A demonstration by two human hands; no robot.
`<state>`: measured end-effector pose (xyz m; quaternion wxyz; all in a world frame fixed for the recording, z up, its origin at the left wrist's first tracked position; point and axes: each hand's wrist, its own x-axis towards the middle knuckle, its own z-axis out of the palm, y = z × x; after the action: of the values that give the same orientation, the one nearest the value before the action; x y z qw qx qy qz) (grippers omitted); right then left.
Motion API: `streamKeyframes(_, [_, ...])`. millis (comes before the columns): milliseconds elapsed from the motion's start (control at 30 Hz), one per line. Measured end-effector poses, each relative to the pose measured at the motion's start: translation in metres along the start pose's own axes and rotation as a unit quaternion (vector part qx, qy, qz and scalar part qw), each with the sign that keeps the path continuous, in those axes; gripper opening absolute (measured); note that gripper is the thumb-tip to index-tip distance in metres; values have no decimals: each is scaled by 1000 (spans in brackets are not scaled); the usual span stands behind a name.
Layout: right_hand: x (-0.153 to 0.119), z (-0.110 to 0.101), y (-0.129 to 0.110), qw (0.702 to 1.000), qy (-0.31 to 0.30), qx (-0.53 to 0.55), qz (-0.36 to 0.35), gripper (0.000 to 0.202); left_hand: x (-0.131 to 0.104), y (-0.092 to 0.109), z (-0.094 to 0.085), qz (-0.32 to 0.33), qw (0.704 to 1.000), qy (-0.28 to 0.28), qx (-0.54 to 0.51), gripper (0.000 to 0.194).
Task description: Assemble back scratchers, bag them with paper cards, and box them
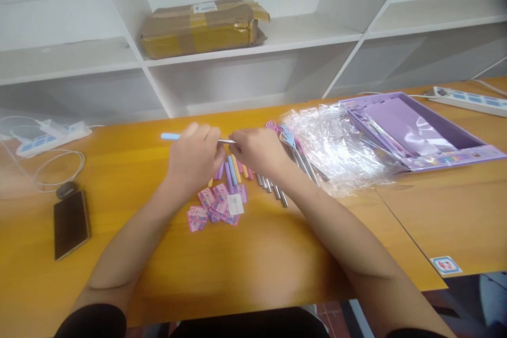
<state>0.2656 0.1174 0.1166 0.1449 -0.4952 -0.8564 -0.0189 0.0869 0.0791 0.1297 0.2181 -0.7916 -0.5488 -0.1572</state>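
Observation:
Both hands meet above the middle of the table. My left hand (195, 156) is closed around a light-blue handle (170, 137), whose end sticks out to the left. Between the hands shows a thin metal rod (226, 141), and my right hand (257, 149) is closed on its other side, hiding that end. Just below lie several loose coloured handles (233, 169) in blue, purple, yellow and pink. Nearer to me is a pile of small printed cards (216, 203) with a white label (235, 204). Metal tubes (273, 188) and small whisks (289, 138) with coloured wires lie by my right forearm.
Crumpled clear plastic bags (336, 142) lie to the right, against an open purple box (447, 134). A phone (72, 225) and a power strip (55, 138) with cables are at the left. Behind, a taped carton (204, 29) sits on the white shelf (301, 29).

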Motion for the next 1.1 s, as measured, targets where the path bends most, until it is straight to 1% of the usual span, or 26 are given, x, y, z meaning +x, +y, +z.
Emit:
streamKeyframes(100, [-1, -4, 9, 999, 36, 6, -15, 29, -2, 2, -8, 52, 996, 74, -25, 16])
streamKeyframes(200, [-2, -8, 13, 998, 59, 12, -34, 27, -4, 5, -15, 66, 991, 106, -44, 16])
streamKeyframes(367, [-4, -10, 8, 996, 71, 24, -48, 28, -6, 4, -19, 61, 990, 107, -62, 21])
streamKeyframes(567, [-7, -13, 3, 996, 67, 21, -50, 31, -5, -1, -19, 78, 988, 120, -52, 21])
streamKeyframes(733, [-8, -18, 2, 997, 54, 15, -46, 31, -4, 1, -20, 61, 991, 106, -60, 19])
streamKeyframes(900, [-7, -17, 1, 997, 58, 16, -48, 29, -4, 1, -22, 64, 990, 113, -56, 27])
streamKeyframes(967, [-7, -17, 1, 996, 64, 21, -50, 29, -3, -1, -23, 63, 991, 108, -57, 30])
streamKeyframes(1100, [-8, -20, 0, 996, 77, 11, -52, 29, -2, -3, -21, 35, 992, 103, -66, 39])
